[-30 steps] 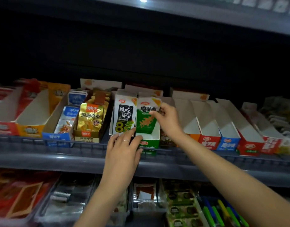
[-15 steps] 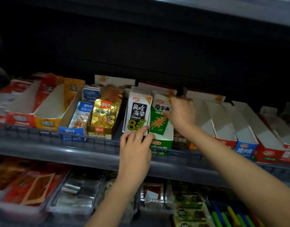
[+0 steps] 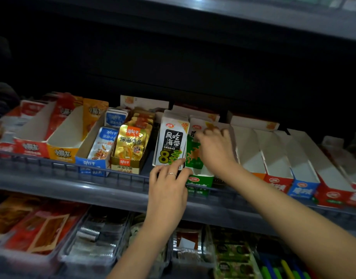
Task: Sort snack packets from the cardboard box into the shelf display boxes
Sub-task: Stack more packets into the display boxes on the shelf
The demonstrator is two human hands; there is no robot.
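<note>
green packets (image 3: 193,156) stand upright in the green box (image 3: 199,183) at the middle of the shelf (image 3: 72,174), just right of the white packets (image 3: 172,141); the cardboard box they come from is not in view. the right hand (image 3: 215,152) lies over the front green packet with its fingers at the top edge, but it is blurred and i cannot tell whether it pinches the packet or only presses it. the left hand (image 3: 168,184) is open, with straight fingers touching the lower edge of the front white packet. the step looks like seating and squaring these two rows. to do it well, i would push each stack back evenly from the top edge, steady the foot of the neighbouring row so it does not tip forward over the rail, and leave every face upright and pointing out. the white packets read "风吃海带" with a big "8" below. the gold packets (image 3: 131,143) read "深海小鱼" under an orange "劲仔" tag, and the blue packets (image 3: 101,146) beside them carry the same "劲仔". the print on the green packets is mostly hidden by the hand. the green box has a red oval logo too small to read. the boxes (image 3: 273,158) further right show bare white insides.
</note>
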